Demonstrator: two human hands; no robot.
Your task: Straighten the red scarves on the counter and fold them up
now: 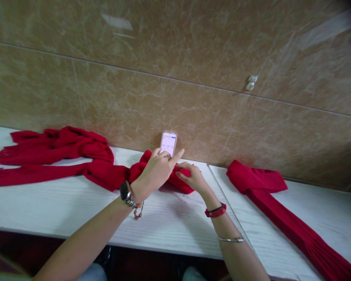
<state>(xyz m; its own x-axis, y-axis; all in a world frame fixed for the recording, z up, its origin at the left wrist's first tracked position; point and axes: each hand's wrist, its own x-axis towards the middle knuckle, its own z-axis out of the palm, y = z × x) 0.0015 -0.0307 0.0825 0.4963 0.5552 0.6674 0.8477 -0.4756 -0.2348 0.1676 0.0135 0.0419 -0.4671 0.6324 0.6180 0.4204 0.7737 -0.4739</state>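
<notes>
A phone (169,143) with a lit timer screen leans upright against the wall, behind a bunched red scarf (105,174) on the white table. My left hand (159,168) is over the scarf's right part, in front of the phone; its index finger is stretched out and the fingers are apart, with nothing seen in them. My right hand (191,175) is beside it at the scarf's right end, thumb and fingers curved toward each other. Whether cloth lies between those fingertips is too small to tell.
A second red scarf (260,179), folded at its top, trails toward the lower right across the table (96,212). A marbled wall (128,101) stands behind, with a small white fixture (251,82) on it. The table's front edge is near my forearms.
</notes>
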